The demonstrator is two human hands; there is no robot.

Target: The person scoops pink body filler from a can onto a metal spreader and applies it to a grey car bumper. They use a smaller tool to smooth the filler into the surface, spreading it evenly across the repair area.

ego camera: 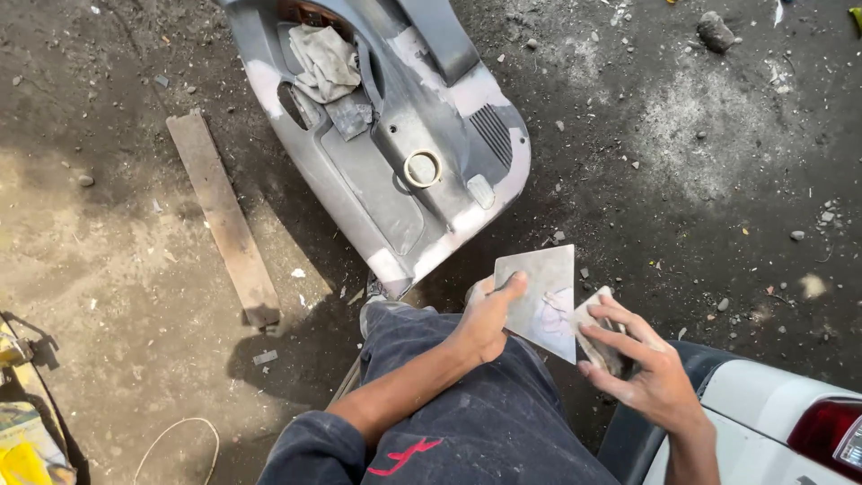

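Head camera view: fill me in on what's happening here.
A person sits over dirt ground, the left hand holding a flat grey metal plate with a pale smear of filler on it. The right hand holds a small spreader at the plate's edge. A grey car panel with white filler patches lies ahead, a rag and tape roll resting on it. A wooden plank lies beside it.

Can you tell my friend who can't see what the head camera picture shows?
A person's left hand holds a flat grey board while the right hand presses a small scraper against it. A grey car panel lies on dirt ground ahead.
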